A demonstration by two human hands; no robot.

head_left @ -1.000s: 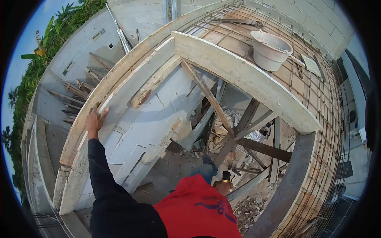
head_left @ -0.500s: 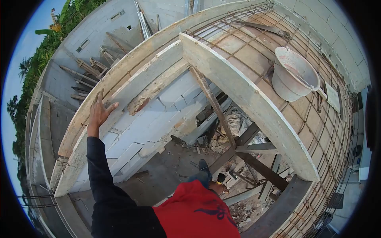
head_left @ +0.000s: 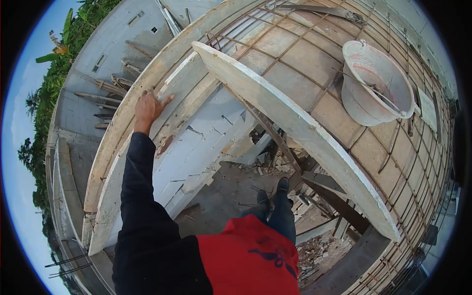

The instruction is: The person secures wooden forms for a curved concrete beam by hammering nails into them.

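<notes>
The red shirt [head_left: 236,260] was nearest, with the dark sleeve [head_left: 140,182] reaching forward beside it. At its end the left hand [head_left: 146,110] lay palm down at the tops of the inner board [head_left: 186,78] and the outer board [head_left: 105,157], thumb well apart from the fingers. The grip was wide and closed round nothing; how hard it pressed could not be told. The right hand was out of view, so its grip could not be told either.

The two boards stood on edge, roughly side by side, and the cross board [head_left: 265,101] met the inner one at a corner, past the hand. Below, the boots [head_left: 283,185] showed over the opening, near a slanting prop [head_left: 280,140] and rubble [head_left: 314,255]; their footing was unclear.

Beyond the cross board, the mesh [head_left: 279,58] of thin bars spread over flat panels, and the bucket [head_left: 361,101] sat there, wire or a thin stick across its mouth. Farthest off were loose planks [head_left: 110,88], a block wall [head_left: 123,49] and plants [head_left: 88,29].

The boards were up and the mesh laid, so the framing looked well along. No fresh mix covered the visible bars, and that part seemed undone. Whether the boards were fully fixed did not show.
</notes>
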